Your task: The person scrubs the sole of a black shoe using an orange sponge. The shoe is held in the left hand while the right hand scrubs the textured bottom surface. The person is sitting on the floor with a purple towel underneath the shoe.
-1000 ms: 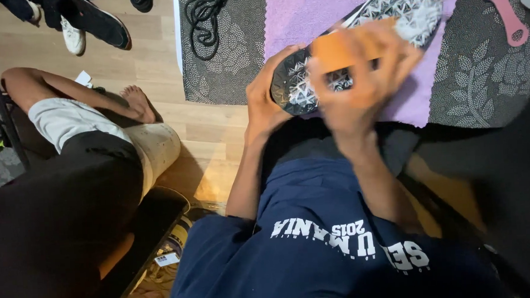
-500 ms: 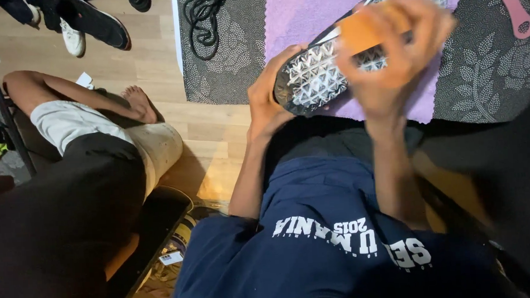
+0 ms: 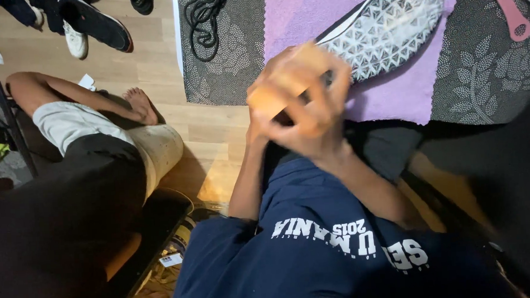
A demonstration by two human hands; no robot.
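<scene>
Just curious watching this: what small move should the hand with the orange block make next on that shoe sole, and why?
Probably slide the orange block back up along the shoe sole. The right hand grips it at the sole's lower end, and the patterned stretch beyond lies uncovered. The left hand is hidden behind it.

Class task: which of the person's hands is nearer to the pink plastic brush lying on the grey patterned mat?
Right. The right hand, gripping an orange block, lies closer to the pink plastic brush. The left hand sits behind it, farther away.

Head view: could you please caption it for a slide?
Right hand rubs an orange block along a patterned shoe sole above a purple cloth.
</scene>
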